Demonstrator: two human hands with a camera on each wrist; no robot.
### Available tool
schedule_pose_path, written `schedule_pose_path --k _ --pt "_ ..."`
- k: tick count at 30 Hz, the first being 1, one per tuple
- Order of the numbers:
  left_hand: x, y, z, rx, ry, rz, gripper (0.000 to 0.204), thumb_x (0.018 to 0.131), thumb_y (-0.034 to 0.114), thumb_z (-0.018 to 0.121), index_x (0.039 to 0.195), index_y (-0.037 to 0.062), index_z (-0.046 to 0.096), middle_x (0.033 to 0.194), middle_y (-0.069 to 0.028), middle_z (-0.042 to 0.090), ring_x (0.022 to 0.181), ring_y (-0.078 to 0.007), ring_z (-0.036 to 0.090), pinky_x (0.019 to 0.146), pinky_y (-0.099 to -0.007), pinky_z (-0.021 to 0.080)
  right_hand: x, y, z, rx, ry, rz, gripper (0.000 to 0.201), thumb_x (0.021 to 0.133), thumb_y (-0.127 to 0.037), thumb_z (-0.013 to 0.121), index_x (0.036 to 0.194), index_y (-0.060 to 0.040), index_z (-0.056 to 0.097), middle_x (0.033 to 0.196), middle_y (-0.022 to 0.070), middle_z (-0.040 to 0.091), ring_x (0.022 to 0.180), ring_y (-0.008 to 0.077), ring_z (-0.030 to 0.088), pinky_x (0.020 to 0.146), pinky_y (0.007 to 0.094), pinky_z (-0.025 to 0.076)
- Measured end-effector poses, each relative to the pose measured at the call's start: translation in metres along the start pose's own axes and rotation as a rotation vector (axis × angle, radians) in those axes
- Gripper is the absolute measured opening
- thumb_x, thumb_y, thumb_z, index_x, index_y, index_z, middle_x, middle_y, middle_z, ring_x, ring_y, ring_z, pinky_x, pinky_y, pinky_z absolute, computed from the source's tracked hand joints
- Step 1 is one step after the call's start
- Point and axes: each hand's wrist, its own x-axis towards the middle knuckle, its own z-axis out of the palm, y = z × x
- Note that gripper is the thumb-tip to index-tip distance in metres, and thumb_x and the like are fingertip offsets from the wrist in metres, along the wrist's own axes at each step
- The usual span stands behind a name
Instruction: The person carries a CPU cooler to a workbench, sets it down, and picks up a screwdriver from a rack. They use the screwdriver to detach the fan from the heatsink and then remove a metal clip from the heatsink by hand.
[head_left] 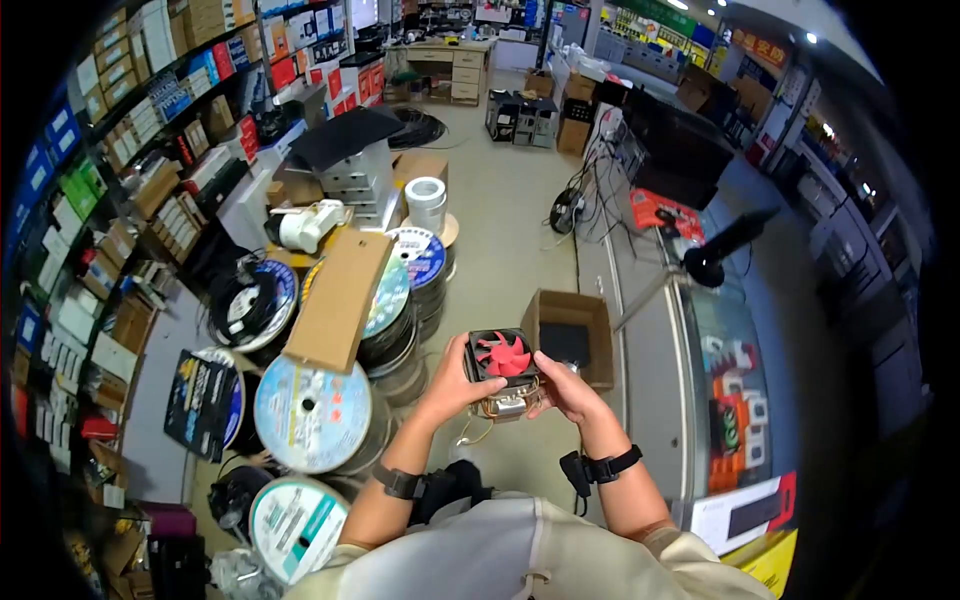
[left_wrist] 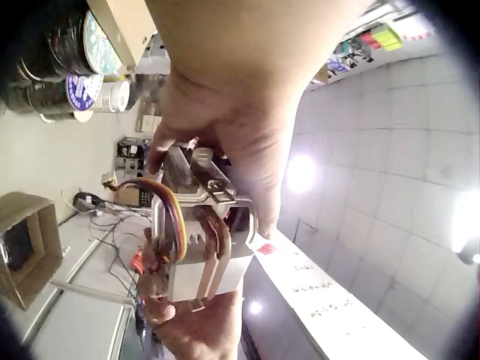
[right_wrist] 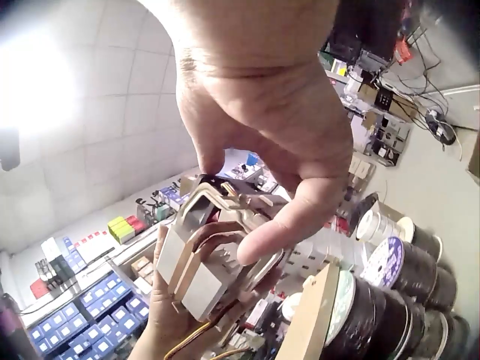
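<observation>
A CPU cooler with a red fan (head_left: 503, 354) in a black frame is held up in front of the body by both hands. My left hand (head_left: 450, 384) grips its left side, the thumb lying along the fan's near edge. On the other side my right hand (head_left: 568, 388) holds the cooler, thumb at the frame's corner and fingers lower down by the metal base. Copper heat pipes (left_wrist: 217, 238) and a silver mounting bracket show in the left wrist view. A bundle of coloured fan wires (left_wrist: 178, 217) loops out loose from the cooler.
Below the cooler, on the floor, an open cardboard box (head_left: 612, 345) has a dark object inside. Cable spools (head_left: 310, 412) and a flat carton (head_left: 340, 300) crowd the left. A glass display counter (head_left: 715, 330) runs along the right. Stocked shelves (head_left: 150, 130) line the left wall.
</observation>
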Motion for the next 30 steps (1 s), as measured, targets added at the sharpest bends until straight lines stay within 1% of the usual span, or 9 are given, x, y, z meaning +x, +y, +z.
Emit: schedule_pose_path --k 1,5,8,12,16,18,22,24,30 --pt "0.034 -0.002 -0.004 0.097 0.002 0.041 0.085 0.065 0.027 0.082 0.13 -0.0022 0.036 0.126 -0.0171 0.044 0.119 -0.0237 0.045 0.101 -0.0352 0.036 0.022 -0.018 -0.015 -0.028 0.012 0.008 0.06 0.094 -0.053 0.041 0.124 -0.0024 0.052 0.103 0.0105 0.064 0.078 0.0166 0.065 0.053 0.0283 0.057" --pt "0.156 -0.01 -0.006 0.0 -0.031 0.036 0.083 0.067 0.025 0.082 0.131 -0.0015 0.035 0.125 -0.0155 0.047 0.117 -0.0229 0.047 0.099 -0.0359 0.038 0.085 -0.09 -0.057 -0.01 0.11 -0.062 0.06 0.094 -0.053 0.039 0.123 -0.0025 0.052 0.106 0.0112 0.063 0.082 0.0179 0.066 0.053 0.0292 0.058" --pt "0.239 -0.042 0.004 -0.203 -0.135 -0.028 0.085 0.067 0.019 0.082 0.133 -0.0008 0.032 0.127 -0.0142 0.047 0.117 -0.0208 0.047 0.1 -0.0339 0.037 0.136 -0.116 -0.101 0.08 0.172 -0.061 0.061 0.094 -0.054 0.039 0.126 -0.0027 0.049 0.105 0.0123 0.063 0.078 0.0184 0.066 0.053 0.0295 0.058" --pt "0.348 -0.06 -0.001 -0.07 -0.151 -0.033 0.08 0.068 0.018 0.081 0.13 -0.0007 0.034 0.125 -0.0131 0.049 0.113 -0.0205 0.05 0.098 -0.0331 0.039 0.225 -0.147 -0.16 0.125 0.24 -0.066 0.062 0.093 -0.057 0.039 0.122 -0.0039 0.05 0.103 0.0114 0.063 0.074 0.0178 0.065 0.054 0.0322 0.057" --pt "0.478 -0.08 -0.017 -0.024 -0.12 -0.088 0.075 0.068 0.017 0.08 0.127 -0.0009 0.037 0.122 -0.0118 0.051 0.11 -0.02 0.05 0.096 -0.0327 0.04 0.336 -0.2 -0.224 0.152 0.186 -0.09 0.062 0.093 -0.057 0.039 0.124 -0.0048 0.049 0.102 0.0107 0.064 0.076 0.0174 0.065 0.052 0.0322 0.055" --pt "0.544 -0.076 -0.026 -0.236 -0.109 -0.186 0.07 0.07 0.016 0.078 0.127 0.0002 0.039 0.117 -0.0102 0.054 0.109 -0.0181 0.051 0.096 -0.032 0.04 0.394 -0.241 -0.256 0.123 0.19 -0.077 0.062 0.093 -0.057 0.039 0.126 -0.0048 0.047 0.103 0.0105 0.064 0.078 0.0181 0.065 0.052 0.0319 0.055" --pt "0.672 -0.07 -0.05 -0.034 -0.06 -0.194 0.066 0.074 0.012 0.075 0.129 0.0 0.039 0.118 -0.011 0.054 0.11 -0.0188 0.05 0.098 -0.0321 0.038 0.492 -0.323 -0.301 0.086 0.105 -0.074 0.059 0.094 -0.055 0.037 0.128 -0.0069 0.045 0.107 0.0107 0.063 0.08 0.0195 0.065 0.052 0.0339 0.054" --pt "0.722 -0.078 -0.059 -0.181 -0.038 -0.233 0.067 0.074 0.01 0.075 0.129 0.0001 0.038 0.117 -0.011 0.054 0.11 -0.0188 0.05 0.097 -0.0318 0.038 0.536 -0.353 -0.32 0.071 0.095 -0.049 0.058 0.095 -0.054 0.035 0.128 -0.0074 0.045 0.105 0.0098 0.062 0.08 0.0188 0.064 0.054 0.0338 0.054" --pt "0.867 -0.105 -0.088 0.024 -0.106 -0.171 0.099 0.057 -0.001 0.082 0.139 0.0012 0.028 0.133 -0.0126 0.045 0.124 -0.0212 0.042 0.107 -0.0338 0.032 0.666 -0.415 -0.384 0.058 0.097 -0.062 0.058 0.095 -0.052 0.034 0.131 -0.0081 0.044 0.101 0.0093 0.06 0.079 0.0182 0.062 0.06 0.0315 0.055"
